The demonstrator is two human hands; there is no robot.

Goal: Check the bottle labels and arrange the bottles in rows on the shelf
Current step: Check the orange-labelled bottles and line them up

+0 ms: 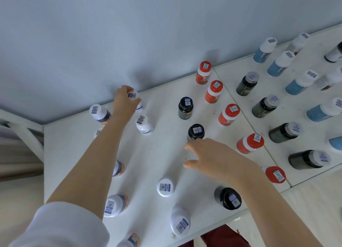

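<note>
**Head view: both hands over shelf, left on a bottle**

Shelf [162, 154]: white, against a pale blue wall [129, 33]. Bottles stand upright on it, each cap bearing a small code sticker.

Left hand [125, 103]: reaches to the back edge by the wall, fingers curled down over the cap of a white-capped bottle [133, 96] and gripping it. That bottle stands on the shelf, close to the wall. A white sleeve [55, 228] covers the upper forearm.

Right hand [209, 154]: held flat above mid-shelf, fingers spread and relaxed, holding nothing. Its fingertips lie just beside a black-capped bottle [196, 132]; contact cannot be told.

Layout, right part of the shelf, in diagonal rows running back to front:
- orange bottles [229, 115], five
- dark bottles with grey caps [265, 106], four
- blue bottles with white caps [298, 84], further right

Left part: white bottles [144, 125] stand scattered and well apart. Two more black bottles [185, 107] are among them, one behind the right hand and one near the front edge.
</note>
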